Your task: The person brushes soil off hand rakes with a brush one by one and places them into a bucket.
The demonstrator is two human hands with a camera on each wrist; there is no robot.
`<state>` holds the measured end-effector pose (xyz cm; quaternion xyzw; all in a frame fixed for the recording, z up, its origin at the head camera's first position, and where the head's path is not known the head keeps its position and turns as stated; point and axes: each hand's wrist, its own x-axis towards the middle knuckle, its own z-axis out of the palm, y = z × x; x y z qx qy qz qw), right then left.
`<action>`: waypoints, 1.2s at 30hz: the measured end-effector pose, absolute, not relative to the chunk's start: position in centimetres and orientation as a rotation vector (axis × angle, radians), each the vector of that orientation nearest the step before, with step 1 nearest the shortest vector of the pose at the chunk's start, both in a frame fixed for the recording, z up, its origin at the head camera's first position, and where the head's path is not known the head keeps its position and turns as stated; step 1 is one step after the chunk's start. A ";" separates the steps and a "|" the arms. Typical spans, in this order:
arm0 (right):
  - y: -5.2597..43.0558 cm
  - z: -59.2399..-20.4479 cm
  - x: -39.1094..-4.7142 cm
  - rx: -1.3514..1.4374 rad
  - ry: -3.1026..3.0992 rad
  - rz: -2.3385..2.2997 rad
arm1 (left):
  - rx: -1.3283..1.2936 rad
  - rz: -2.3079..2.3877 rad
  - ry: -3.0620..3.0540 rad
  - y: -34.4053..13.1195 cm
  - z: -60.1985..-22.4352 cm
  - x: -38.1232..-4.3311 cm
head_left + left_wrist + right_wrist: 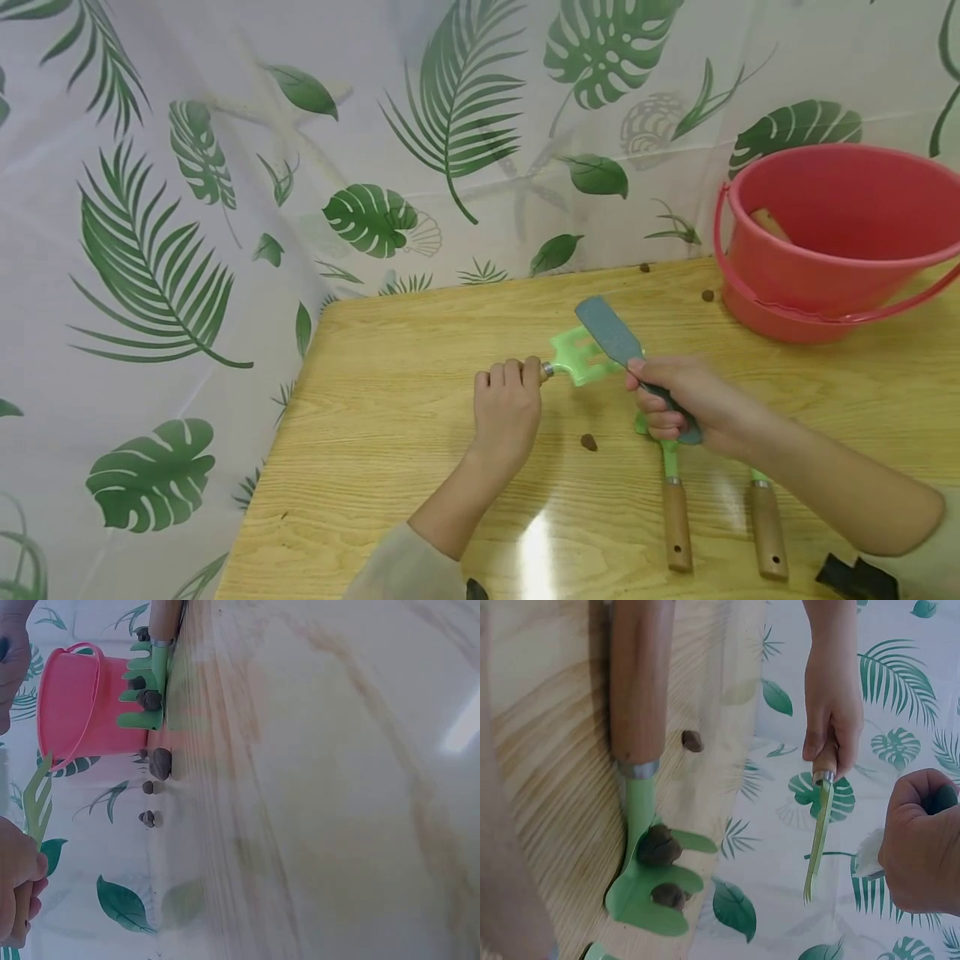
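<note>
My left hand (508, 412) grips the wooden handle of a small light-green garden fork (576, 358), held above the table with its tines to the right. In my right hand (693, 400) is a blue-grey brush (611, 329), its flat head slanting over the tines. White bristles (870, 855) show beside that hand in the right wrist view. Whether brush and fork touch, I cannot tell. Below my right hand lies a green hand rake (645, 892) with a wooden handle, dark clumps (660, 846) resting on its head. My right forearm hides part of another wooden-handled green tool (768, 533).
A red bucket (765, 283) stands at the back right, a wooden piece (768, 223) inside. Loose brown clumps (588, 442) lie on the wooden table (360, 417). A leaf-print sheet (247, 208) hangs behind and left. Something black (855, 575) is at the bottom right.
</note>
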<state>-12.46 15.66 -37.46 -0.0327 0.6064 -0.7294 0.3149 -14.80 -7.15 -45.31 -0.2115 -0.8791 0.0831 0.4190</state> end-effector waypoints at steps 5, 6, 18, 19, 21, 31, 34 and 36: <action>14.4 -37.3 -12.0 -0.125 1.599 -1.887 | -0.527 0.230 -2.197 -6.9 -45.0 -14.9; 14.1 -37.3 -11.9 -0.129 1.593 -1.884 | -0.524 0.233 -2.192 -6.8 -44.9 -14.9; 12.7 -38.5 -11.6 -0.145 1.607 -1.853 | -0.511 0.209 -2.183 -6.1 -44.0 -14.5; 12.7 -38.6 -11.6 -0.144 1.618 -1.851 | -0.513 0.204 -2.190 -6.1 -44.0 -14.4; 12.7 -38.8 -11.5 -0.142 1.645 -1.844 | -0.517 0.207 -2.202 -6.1 -43.8 -14.2; 12.8 -39.2 -11.6 -0.141 1.704 -1.811 | -0.509 0.228 -2.202 -6.3 -43.7 -14.0; 12.9 -39.3 -11.7 -0.135 1.709 -1.811 | -0.505 0.229 -2.208 -6.4 -43.9 -14.0; 12.9 -39.4 -11.7 -0.134 1.708 -1.811 | -0.502 0.222 -2.206 -6.4 -44.1 -14.0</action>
